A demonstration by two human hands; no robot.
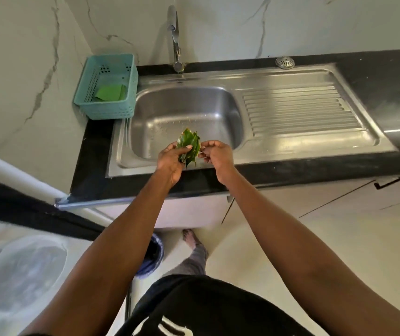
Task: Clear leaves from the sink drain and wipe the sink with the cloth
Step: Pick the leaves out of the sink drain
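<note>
My left hand (169, 163) grips a bunch of wet green leaves (189, 146) above the front edge of the steel sink (218, 103). My right hand (217, 155) is just right of the bunch, its fingers curled and pinching the leaves' edge. The sink basin holds water drops and small specks; its drain is hidden behind the leaves and hands. A green cloth (110, 93) lies folded in the teal basket (89, 93) at the sink's left.
A tap (175, 37) stands behind the basin. A ribbed drainboard (298, 110) lies to the right, with a metal strainer cap (284, 62) on the black counter (376, 76). A blue bin (152, 255) sits on the floor below by my foot.
</note>
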